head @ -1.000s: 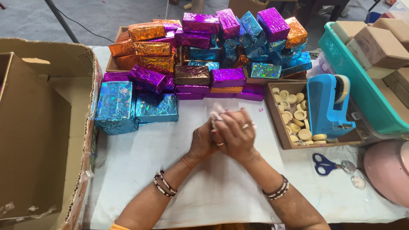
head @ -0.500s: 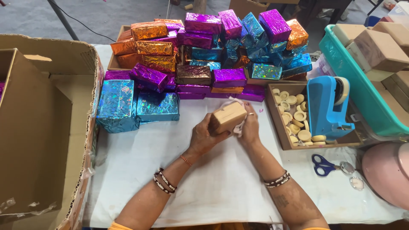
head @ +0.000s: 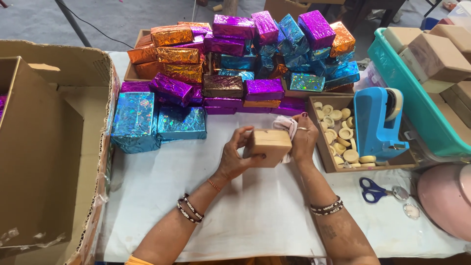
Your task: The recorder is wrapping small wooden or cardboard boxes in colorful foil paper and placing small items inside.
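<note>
A tan rectangular block [head: 267, 146], like a bar of soap, is held above the white table cover [head: 245, 211] between both hands. My left hand [head: 234, 156] grips its left end with thumb and fingers. My right hand [head: 303, 140] is pressed against its right end, with a small pale pink cloth [head: 286, 125] bunched between palm and block. Behind the hands lies a big pile of foil-wrapped blocks [head: 245, 59] in purple, blue, orange and brown.
A large open cardboard box [head: 44, 147] fills the left side. To the right are a tray of small round pieces [head: 338, 137], a blue tape dispenser [head: 378, 122], blue scissors [head: 375, 189], a teal crate of bare blocks [head: 422, 93] and a pink round object [head: 449, 198].
A second ago my hands were clasped together with the cloth between them. The tan block has come into view, and both hands now hold it by its ends.
</note>
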